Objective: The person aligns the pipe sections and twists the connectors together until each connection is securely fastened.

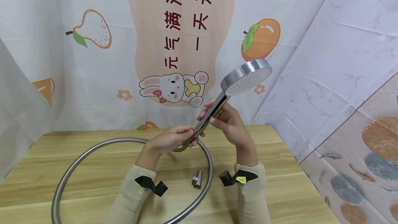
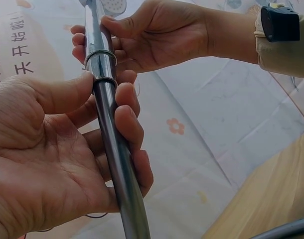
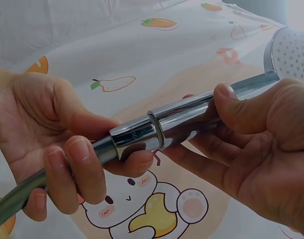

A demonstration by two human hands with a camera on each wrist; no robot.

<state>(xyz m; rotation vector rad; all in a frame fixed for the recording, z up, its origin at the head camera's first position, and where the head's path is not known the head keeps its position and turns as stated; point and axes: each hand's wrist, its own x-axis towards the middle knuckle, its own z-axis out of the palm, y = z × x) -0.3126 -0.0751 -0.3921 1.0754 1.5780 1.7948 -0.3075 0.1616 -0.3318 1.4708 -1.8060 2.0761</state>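
A chrome hand shower (image 1: 247, 78) slants up to the right over the table, its dotted spray face tilted down. My right hand (image 1: 231, 123) grips its handle (image 3: 187, 117), thumb on one side and fingers behind. Lower down, my left hand (image 1: 169, 139) holds the end of a grey metal shower hose (image 2: 123, 164). Thumb and fingers of that hand wrap the hose and its chrome connector (image 3: 137, 133). The connector lines up with the handle's lower end, right at its rim. Any thread inside that joint is hidden.
The rest of the hose loops widely over the wooden table (image 1: 280, 179). Inside the loop lies a small chrome fitting (image 1: 197, 179), between the forearms. A printed curtain (image 1: 102, 78) hangs behind the table's back edge. Black straps with small devices circle both sleeves.
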